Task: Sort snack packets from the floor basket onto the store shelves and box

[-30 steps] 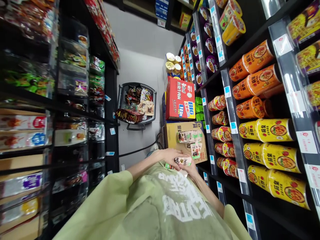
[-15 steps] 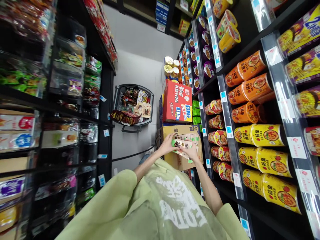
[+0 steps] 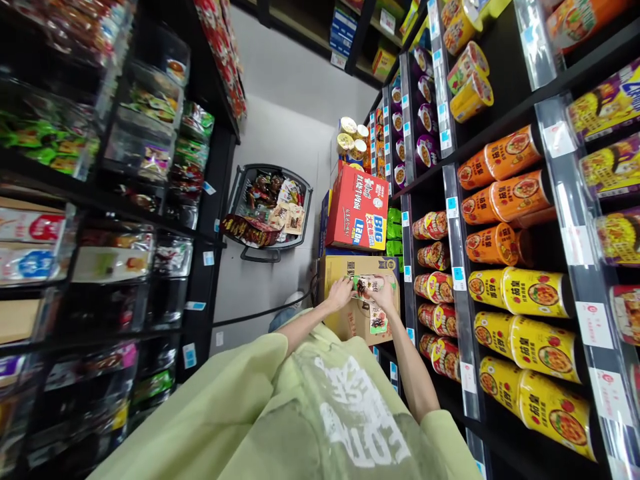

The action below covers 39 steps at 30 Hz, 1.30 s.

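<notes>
I stand in a shop aisle in a light green shirt. My left hand (image 3: 341, 293) and my right hand (image 3: 383, 297) both reach out over a brown cardboard box (image 3: 345, 327). Between them they grip a small stack of snack packets (image 3: 367, 285) resting on the box's top. One more packet (image 3: 378, 319) lies on the box just below my right hand. Both hands have their fingers closed on the ends of the stack.
A red carton (image 3: 358, 210) sits on blue boxes behind the brown one. A black basket (image 3: 245, 187) full of snack packs stands on the floor further down the aisle. Shelves of orange, yellow and red noodle tubs (image 3: 535, 293) line the right; bagged goods (image 3: 145, 153) fill the left shelves.
My hands lifted the packets from near my chest and carried them forward onto the top of the brown box. The view tilted slightly.
</notes>
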Available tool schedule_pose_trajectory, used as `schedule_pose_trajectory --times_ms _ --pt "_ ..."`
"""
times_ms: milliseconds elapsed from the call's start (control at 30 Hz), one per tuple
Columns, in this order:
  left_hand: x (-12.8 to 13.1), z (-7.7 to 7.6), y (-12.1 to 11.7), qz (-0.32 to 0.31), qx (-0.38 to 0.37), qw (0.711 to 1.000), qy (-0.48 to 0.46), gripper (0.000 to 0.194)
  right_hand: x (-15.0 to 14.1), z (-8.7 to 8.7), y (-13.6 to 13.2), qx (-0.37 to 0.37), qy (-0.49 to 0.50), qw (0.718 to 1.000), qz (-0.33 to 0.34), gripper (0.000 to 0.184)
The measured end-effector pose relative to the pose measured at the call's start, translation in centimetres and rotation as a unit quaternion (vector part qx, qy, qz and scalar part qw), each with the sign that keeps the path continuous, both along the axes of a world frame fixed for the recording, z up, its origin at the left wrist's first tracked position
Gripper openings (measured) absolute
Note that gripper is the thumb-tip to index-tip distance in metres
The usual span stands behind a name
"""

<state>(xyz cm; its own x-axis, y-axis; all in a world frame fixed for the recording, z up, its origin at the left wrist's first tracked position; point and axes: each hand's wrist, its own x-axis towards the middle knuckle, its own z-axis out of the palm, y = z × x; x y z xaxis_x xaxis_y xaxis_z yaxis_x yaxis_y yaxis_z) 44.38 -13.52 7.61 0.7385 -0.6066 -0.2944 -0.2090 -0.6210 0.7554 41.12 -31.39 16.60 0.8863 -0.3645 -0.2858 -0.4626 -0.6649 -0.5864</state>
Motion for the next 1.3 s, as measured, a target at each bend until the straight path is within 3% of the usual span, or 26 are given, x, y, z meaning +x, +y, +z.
schedule_pose_trajectory --times_ms 233,533,733,867,1067,1300 --pt "0.2 -0.5 0.1 -0.074 -0.004 0.996 -0.040 0.024 -0.3 -0.7 2.4 -0.038 0.019 0.994 0.102 0.056" --pt "0.0 -1.5 0.2 -0.105 0.004 0.994 -0.040 0.031 0.9 -0.1 2.3 -0.044 0.103 0.988 0.111 0.052" --pt "0.0 -1.6 0.7 -0.112 0.011 0.993 -0.033 0.023 0.9 0.3 2.2 -0.041 0.084 0.983 0.160 0.048" --pt "0.0 -1.7 0.7 -0.132 0.016 0.991 -0.035 0.027 1.9 -1.0 2.7 -0.062 0.122 0.981 0.141 0.047" --pt "-0.1 -2.0 0.6 -0.147 0.023 0.988 -0.041 0.025 1.5 -2.2 3.4 -0.093 0.122 0.982 0.107 0.068" --pt "-0.7 -2.1 0.0 -0.162 0.054 0.985 -0.022 0.035 -0.8 -2.1 2.9 -0.176 0.066 0.977 0.103 0.057"
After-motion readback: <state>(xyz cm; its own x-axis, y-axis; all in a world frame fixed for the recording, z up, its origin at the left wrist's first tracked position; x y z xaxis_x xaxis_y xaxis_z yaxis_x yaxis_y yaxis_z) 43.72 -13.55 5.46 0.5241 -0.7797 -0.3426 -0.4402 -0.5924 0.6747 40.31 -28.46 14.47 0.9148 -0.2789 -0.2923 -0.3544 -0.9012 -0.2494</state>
